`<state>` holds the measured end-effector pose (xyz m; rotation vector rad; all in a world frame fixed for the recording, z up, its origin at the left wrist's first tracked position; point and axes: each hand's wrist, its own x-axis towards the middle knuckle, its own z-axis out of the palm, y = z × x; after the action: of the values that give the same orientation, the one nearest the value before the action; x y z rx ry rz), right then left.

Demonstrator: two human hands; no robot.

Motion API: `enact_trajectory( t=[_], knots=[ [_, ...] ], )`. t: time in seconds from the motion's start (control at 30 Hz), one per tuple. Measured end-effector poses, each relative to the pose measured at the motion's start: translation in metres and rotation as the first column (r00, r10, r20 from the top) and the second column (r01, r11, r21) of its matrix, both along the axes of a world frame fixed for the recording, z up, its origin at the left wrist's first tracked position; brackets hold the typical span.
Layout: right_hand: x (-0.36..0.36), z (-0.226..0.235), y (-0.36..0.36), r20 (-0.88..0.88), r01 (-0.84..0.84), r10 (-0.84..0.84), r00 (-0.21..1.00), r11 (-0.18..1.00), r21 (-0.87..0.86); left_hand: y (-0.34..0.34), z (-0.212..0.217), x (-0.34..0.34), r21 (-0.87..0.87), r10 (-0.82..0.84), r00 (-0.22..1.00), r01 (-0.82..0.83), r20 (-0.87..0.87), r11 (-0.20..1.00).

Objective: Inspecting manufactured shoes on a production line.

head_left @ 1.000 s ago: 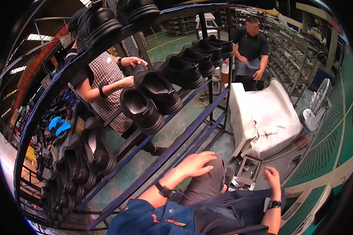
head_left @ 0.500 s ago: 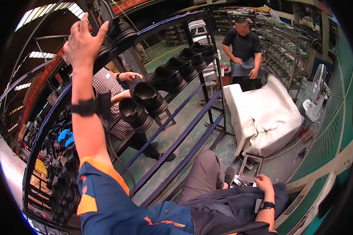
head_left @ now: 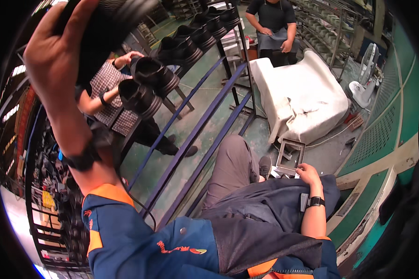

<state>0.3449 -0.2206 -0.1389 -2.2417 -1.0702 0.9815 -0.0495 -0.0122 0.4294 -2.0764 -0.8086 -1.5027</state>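
My left hand (head_left: 56, 60) is raised high at the upper left, its fingers around a black shoe (head_left: 114, 23) that is blurred and cut off by the top edge. Below it, a row of black shoes (head_left: 142, 98) stands on the dark rack's sloping shelf. By my lap at the lower right, my right hand (head_left: 308, 175) has its fingers curled at the near corner of a rectangular metal frame (head_left: 293, 142). Whatever those fingers grip, if anything, is hidden.
Behind the rack, a person in a checkered shirt (head_left: 108, 83) has a hand at one of the shoes. Another person in a grey apron (head_left: 272, 43) sits beyond a white-covered object (head_left: 307, 93). A white fan (head_left: 365, 69) and green panels (head_left: 386, 135) flank the right.
My left hand, earlier spread beside a shoe on the top shelf, now has a shoe and is closer to me. The view has tilted downward. My right hand stays by the frame.
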Motion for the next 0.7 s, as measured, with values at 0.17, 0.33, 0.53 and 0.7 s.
enact_trajectory(
  t=[0.17,0.33,0.53,0.7],
  knots=[
    [0.001,-0.004,-0.010,-0.026,0.028,-0.030,0.999,0.999,-0.043,-0.072,-0.080,0.018,-0.162,-0.660,0.701,0.643,-0.271,0.749],
    [-0.008,0.007,-0.001,-0.022,0.007,-0.008,1.000,0.999,-0.041,-0.043,-0.166,0.050,-0.595,-0.636,0.763,0.566,0.116,0.571],
    [-0.004,0.004,-0.013,-0.053,0.032,-0.037,0.998,0.996,-0.083,0.041,-0.260,0.058,-0.431,-0.276,0.957,0.211,-0.093,0.877],
    [-0.008,0.010,-0.008,0.032,-0.018,0.021,0.999,0.995,-0.101,0.137,-0.340,0.028,-0.423,0.044,0.973,-0.139,-0.225,0.896]
  ],
)
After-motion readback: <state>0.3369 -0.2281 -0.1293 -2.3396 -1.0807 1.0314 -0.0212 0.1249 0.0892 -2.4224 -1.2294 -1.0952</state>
